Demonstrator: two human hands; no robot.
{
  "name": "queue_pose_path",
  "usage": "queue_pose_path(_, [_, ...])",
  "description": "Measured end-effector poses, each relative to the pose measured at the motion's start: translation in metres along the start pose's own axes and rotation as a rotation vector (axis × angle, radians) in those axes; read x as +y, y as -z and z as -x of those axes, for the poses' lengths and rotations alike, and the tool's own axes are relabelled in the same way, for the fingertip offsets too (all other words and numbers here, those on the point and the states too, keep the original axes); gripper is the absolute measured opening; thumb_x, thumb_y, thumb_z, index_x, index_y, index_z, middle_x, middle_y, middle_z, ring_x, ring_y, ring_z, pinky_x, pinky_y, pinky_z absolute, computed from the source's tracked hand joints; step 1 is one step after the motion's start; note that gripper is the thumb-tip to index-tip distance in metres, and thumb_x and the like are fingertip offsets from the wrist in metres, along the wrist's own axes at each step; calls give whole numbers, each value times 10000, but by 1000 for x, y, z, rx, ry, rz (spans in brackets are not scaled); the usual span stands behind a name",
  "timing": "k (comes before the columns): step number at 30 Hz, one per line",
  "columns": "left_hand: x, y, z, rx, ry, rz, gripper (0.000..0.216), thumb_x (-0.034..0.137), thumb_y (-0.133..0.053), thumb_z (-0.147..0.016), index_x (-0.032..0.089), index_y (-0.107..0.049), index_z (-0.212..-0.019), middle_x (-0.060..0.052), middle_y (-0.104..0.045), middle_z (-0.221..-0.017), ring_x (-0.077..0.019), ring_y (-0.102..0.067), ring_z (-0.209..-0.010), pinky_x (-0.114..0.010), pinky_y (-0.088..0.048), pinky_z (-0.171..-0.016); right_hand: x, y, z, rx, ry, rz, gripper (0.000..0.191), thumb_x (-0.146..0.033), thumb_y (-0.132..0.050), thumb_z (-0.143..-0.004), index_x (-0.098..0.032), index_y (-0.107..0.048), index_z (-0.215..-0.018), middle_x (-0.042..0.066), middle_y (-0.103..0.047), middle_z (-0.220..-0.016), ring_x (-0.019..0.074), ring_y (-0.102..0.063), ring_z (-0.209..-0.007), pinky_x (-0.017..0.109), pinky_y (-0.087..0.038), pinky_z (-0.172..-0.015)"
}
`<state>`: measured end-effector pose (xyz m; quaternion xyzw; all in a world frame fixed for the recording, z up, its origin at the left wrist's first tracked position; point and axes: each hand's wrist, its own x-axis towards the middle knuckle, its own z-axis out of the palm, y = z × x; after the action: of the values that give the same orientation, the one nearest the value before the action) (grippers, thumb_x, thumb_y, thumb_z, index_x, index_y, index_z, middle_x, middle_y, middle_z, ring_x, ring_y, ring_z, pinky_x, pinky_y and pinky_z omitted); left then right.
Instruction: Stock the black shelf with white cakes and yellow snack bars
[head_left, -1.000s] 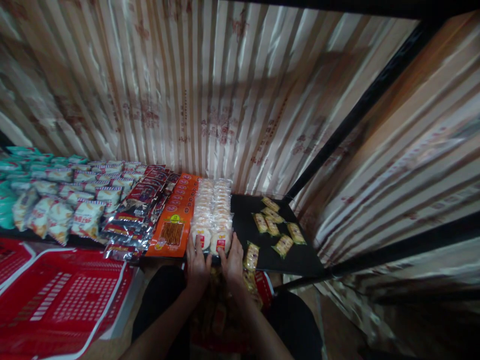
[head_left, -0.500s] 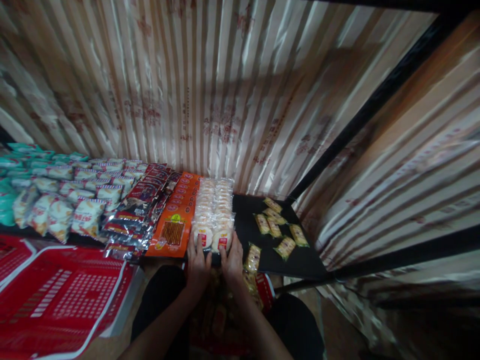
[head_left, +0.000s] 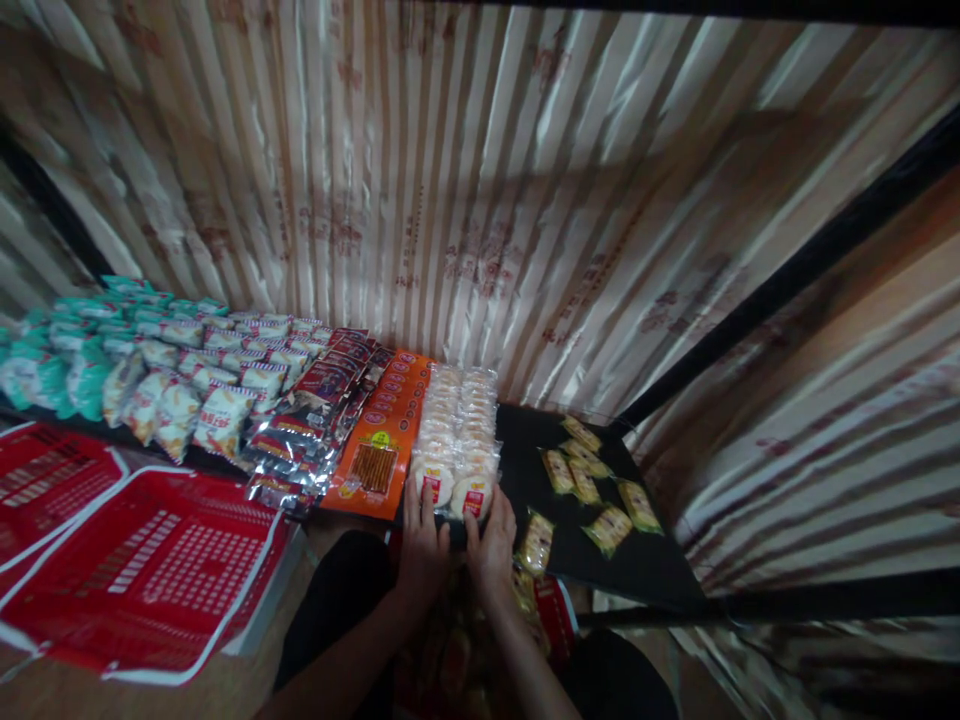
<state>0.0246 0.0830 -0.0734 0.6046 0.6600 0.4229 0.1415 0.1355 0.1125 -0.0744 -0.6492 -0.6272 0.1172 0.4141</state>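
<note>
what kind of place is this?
Likely a small shop or snack stall being stocked. Rows of packaged snacks fill a low black shelf, red shopping baskets sit beside it, and both hands touch a row of rice cracker packs.

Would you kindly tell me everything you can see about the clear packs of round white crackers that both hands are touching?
The cracker packs are clear, glossy plastic sleeves holding round, pale discs, with red and white labels on the nearest ones. They lie flat in two side-by-side rows running from the front edge of the black shelf back toward the striped wall. The orange packets lie against their left side; bare shelf is on their right. The left hand and right hand each rest fingertips on a front pack.
</note>
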Motion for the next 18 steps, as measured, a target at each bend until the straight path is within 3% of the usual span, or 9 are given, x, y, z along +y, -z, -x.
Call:
queue_pose_path(5, [-1, 0, 3, 30, -90, -6, 583, 219, -343, -870, 79, -172, -1409, -177, -137, -1496, -272, -92, -1383, -499, -256, -1095, -5, 0, 2, 17, -8, 3, 614, -457, -349, -847, -105, -318, -1349, 197, -353, -1342, 307, -300, -1259, 480, -294, -1003])
queue_pose_path(10, [-6, -3, 2, 30, -139, 0, 541, 194, -319, -870, 16, -245, -1376, -206, -143, -1483, -273, -72, -1380, -497, -246, -1094, -3, 0, 2, 12, 13, 11, 617, -473, -344, -846, -105, -330, -1341, 197, -386, -1316, 308, -310, -1251, 485, -295, -1002])
queue_pose_path(14, [-2, 3, 3, 1, -84, 15, 530, 202, -323, -872, 47, -268, -1376, -174, -73, -1495, -264, -30, -1378, -486, -223, -1103, -10, 4, 7, 17, 29, 37, 634, -470, -350, -847, -94, -302, -1355, 206, -300, -1386, 306, -247, -1299, 488, -269, -1023])
queue_pose_path(18, [4, 12, 3, -85, -32, 39, 552, 227, -350, -864, 60, -263, -1383, -170, -98, -1492, -247, -41, -1377, -463, -207, -1113, -16, 3, 15, 12, 62, 44, 638, -464, -348, -847, -83, -305, -1357, 214, -238, -1429, 313, -194, -1333, 507, -258, -1026])
